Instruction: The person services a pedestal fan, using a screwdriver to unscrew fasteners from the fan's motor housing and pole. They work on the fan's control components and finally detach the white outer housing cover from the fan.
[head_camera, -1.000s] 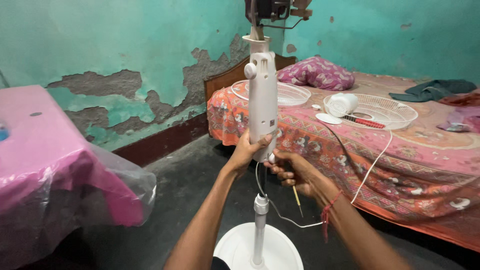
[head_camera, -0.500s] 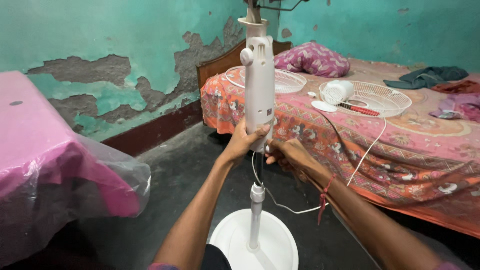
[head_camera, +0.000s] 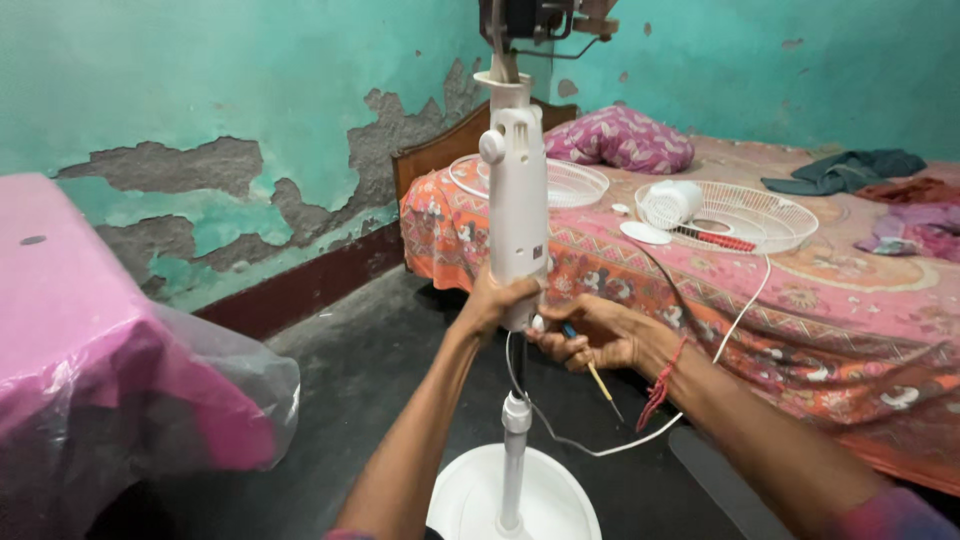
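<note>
At the centre of the scene stands a white pedestal fan column (head_camera: 519, 190), rising from a round white base (head_camera: 470, 500) on the dark floor (head_camera: 370, 370) through a thin pole (head_camera: 515, 450). The left hand (head_camera: 492, 300) has its grip closed around the lower end of the column, fingers wrapped over the front. The right hand (head_camera: 590, 335), just right of it and touching the column's bottom edge, has its grip closed on a screwdriver (head_camera: 592, 368) with a blue and yellow handle, the shaft slanting down to the right. A red thread (head_camera: 665, 385) is tied at that wrist. A white cord (head_camera: 700, 370) runs from under the column across the floor and up onto the bed (head_camera: 800, 310) at the far right. On the bed's patterned cover lie two white fan grilles (head_camera: 735, 215), a white motor cap (head_camera: 672, 203) and a purple pillow (head_camera: 620, 140). At the near left stands a counter under a pink cloth and clear plastic sheet (head_camera: 90, 330).
</note>
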